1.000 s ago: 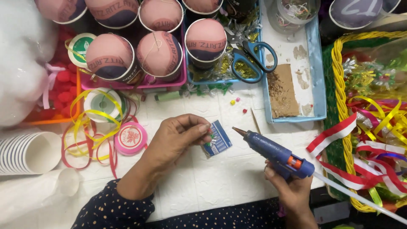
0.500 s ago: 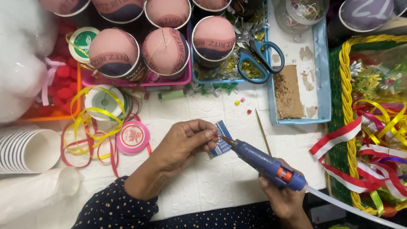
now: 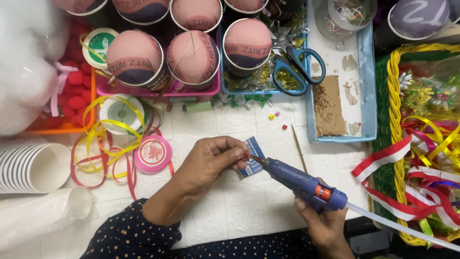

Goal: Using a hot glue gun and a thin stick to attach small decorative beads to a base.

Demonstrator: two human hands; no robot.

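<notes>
Under my arms lies the white table [image 3: 239, 201], its covering embossed in soft square tiles. Far left, a fluffy white heap of stuffing [image 3: 21, 62]; far right, a woven basket [image 3: 390, 144] with a yellow plaited rim, stuffed with shiny ribbons, a red-and-white striped one [image 3: 383, 158] spilling over the edge. Up top, round paper cups capped with taut pink fabric [image 3: 136, 55] sit in a pink tray, beside a pale blue tray [image 3: 366, 86] with blue-handled scissors [image 3: 294, 64] on its edge. Left of me, a nested stack of white paper cups [image 3: 28, 168] lies on its side, then loops of glossy yellow and red curling ribbon [image 3: 103, 153] around a flat pink ribbon spool [image 3: 152, 153].

Now the action: my right hand [image 3: 326, 220] is wrapped around the blue, glitter-speckled glue gun [image 3: 302, 184], orange trigger showing, a translucent glue stick trailing out the back. Its metal nozzle touches the small blue-and-white card [image 3: 251, 160], which my left hand [image 3: 213, 160] pinches between thumb and fingertips, just above the table's middle.
</notes>
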